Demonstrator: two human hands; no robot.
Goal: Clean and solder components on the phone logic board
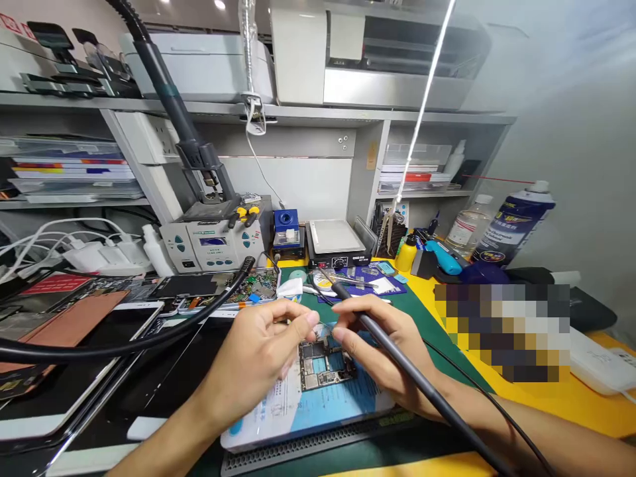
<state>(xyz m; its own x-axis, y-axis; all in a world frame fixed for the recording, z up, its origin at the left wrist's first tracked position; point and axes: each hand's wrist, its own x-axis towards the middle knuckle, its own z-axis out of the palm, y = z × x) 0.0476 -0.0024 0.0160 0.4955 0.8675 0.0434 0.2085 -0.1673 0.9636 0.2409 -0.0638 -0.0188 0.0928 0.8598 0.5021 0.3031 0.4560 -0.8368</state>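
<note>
Between my fingertips runs a faint thin wire (325,324). My left hand (271,341) pinches one end of it between thumb and forefinger. Across my right hand (387,338) lies a dark soldering iron (385,341), its metal tip pointing away to the upper left and its rear running back over my forearm. The right thumb and forefinger also come close together at the wire. Just below both hands a phone circuit board (325,371) with cut-out openings lies on a blue and white box (278,424). My fingers hide part of the board's upper edge.
A thick black hose (149,351) arcs over phone screens at left. Behind stand a soldering station (213,245), a heating plate (338,238) and a blue device (287,228). Tweezers (348,279) lie on the green mat (447,358). A spray can (517,225) and bottle (467,228) stand right.
</note>
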